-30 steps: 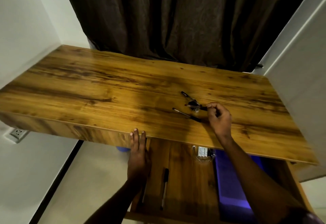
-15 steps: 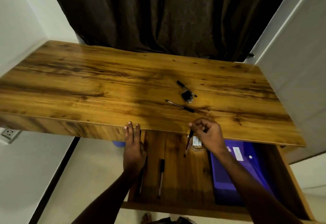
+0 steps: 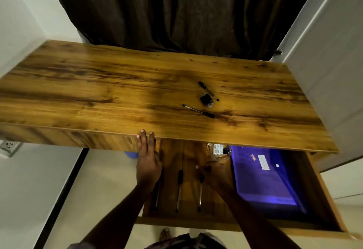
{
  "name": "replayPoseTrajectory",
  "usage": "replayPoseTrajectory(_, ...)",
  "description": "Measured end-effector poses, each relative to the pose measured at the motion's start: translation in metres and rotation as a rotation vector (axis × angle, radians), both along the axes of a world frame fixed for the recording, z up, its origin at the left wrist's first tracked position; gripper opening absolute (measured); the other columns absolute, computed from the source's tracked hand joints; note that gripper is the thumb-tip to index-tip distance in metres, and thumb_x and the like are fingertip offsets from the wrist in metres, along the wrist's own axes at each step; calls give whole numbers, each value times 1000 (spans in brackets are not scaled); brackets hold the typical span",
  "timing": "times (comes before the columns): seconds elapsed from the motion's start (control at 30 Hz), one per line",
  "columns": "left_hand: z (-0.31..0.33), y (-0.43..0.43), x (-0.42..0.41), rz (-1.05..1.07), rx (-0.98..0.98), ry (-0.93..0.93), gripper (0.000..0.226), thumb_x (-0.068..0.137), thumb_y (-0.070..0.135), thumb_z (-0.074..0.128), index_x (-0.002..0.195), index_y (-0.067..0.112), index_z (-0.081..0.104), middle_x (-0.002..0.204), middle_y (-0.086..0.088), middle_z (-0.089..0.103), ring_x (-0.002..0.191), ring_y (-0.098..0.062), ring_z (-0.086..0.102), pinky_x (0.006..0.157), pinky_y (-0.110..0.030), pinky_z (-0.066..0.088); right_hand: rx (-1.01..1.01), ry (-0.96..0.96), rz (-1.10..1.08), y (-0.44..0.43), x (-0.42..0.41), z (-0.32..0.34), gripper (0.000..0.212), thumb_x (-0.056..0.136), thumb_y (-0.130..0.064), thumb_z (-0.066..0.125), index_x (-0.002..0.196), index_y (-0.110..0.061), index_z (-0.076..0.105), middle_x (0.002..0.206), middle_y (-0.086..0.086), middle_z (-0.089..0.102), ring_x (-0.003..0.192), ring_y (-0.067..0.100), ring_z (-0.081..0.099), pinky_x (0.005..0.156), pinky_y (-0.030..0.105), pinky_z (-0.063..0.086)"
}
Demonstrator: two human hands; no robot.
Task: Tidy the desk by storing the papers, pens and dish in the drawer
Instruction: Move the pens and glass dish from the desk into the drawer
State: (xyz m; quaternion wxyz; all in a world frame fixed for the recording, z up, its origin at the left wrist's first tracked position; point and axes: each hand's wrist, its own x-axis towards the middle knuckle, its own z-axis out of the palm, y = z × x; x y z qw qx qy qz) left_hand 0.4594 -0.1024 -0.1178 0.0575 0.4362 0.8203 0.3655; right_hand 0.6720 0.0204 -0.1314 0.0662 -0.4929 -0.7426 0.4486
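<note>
Dim warm light w/ shadow mid desk (image 3: 98,91), edges bowed, right hand (image 3: 216,172) blurred

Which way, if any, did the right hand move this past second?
Yes: the right hand left the desktop, crossing its front edge down into the open drawer.

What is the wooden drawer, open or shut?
Open. The wooden drawer sticks out from under the wooden desk top, and the black pens and purple plastic folder inside it show.
</note>
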Motion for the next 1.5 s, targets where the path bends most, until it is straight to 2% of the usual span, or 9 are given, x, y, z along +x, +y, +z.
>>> replayPoseTrajectory(0.1,0,0,0,-4,7,1,73,94,0,46,156,16,11,164,-1,-10,151,-23,-13,109,-36,29,24,-143,26,-5,1,-15,18,94,-34,61,79,-23,58,77,-6,62,63,0,56,55,13,43)
replayPoseTrajectory(0.2,0,1,0,1,4,-4,73,94,1,45,156,17,11,164,0,-10,151,-22,-13,106,-35,33,50,-178,27,-10,0,-25,14,94,-36,58,97,-23,63,91,-4,67,77,7,63,69,24,55)
replayPoseTrajectory(0.4,-1,1,-1,9,1,-5,71,95,2,44,156,19,10,164,1,-11,150,-21,-14,108,-39,35,38,-201,72,-15,4,-55,60,79,-66,46,125,-29,44,116,0,62,105,20,62,88,43,56)
replayPoseTrajectory(0.6,-1,1,-1,5,9,-7,69,97,4,43,156,19,11,164,1,-11,150,-22,-13,104,-35,37,132,-169,110,-23,-1,-6,17,95,-44,52,101,-29,57,89,-7,64,83,8,63,82,38,56)
replayPoseTrajectory(0.77,-4,2,-2,15,4,-14,70,96,3,44,156,18,12,164,0,-9,151,-21,-13,107,-49,42,508,-38,-7,12,-15,48,28,95,-53,42,97,-29,57,65,-6,59,54,6,55,52,25,43)
replayPoseTrajectory(1.03,-8,4,-3,21,12,-39,63,100,6,42,156,19,14,164,0,-8,151,-20,-12,111,-55,35,696,-62,-78,115,-54,93,19,91,-38,49,102,-27,60,92,1,68,77,21,66,68,38,56)
replayPoseTrajectory(1.23,-9,5,-4,16,11,-39,64,100,5,41,156,19,14,164,-1,-8,151,-22,-11,107,-53,42,593,-203,-47,141,-68,78,19,90,-30,56,102,-17,64,117,8,54,106,27,55,87,43,52)
replayPoseTrajectory(1.33,-8,4,-4,24,18,-43,65,99,5,42,156,19,15,164,1,-9,151,-21,-10,107,-46,43,522,-96,-53,139,-69,77,12,90,-27,59,96,-17,64,107,5,60,97,23,59,78,35,51)
replayPoseTrajectory(1.5,-6,4,-3,30,11,-43,63,101,10,41,156,21,13,164,3,-10,151,-19,-12,104,-47,46,198,403,-136,132,-54,83,7,91,-13,64,95,-14,70,71,6,64,62,15,57,58,26,45)
